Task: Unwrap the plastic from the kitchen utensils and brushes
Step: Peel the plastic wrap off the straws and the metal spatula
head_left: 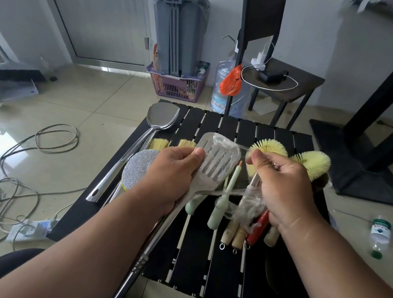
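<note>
My left hand (172,172) grips a slotted steel spatula (218,160) by its blade, thumb on top, above the black slatted table (219,263). Clear plastic wrap (245,202) still clings to the blade and stretches in a twisted strand to my right hand (284,186), which pinches it. Under my right hand lie yellow round brushes (312,161), pale green brush handles (221,205), wooden handles (231,234) and a red handle (258,226).
A bare steel turner (155,124), a glittery scrub pad (135,170) and two bristle brushes (159,144) lie on the table's left. Cables and a power strip (31,230) cover the floor at left. A water bottle (380,234) lies right. A chair (283,82) stands behind.
</note>
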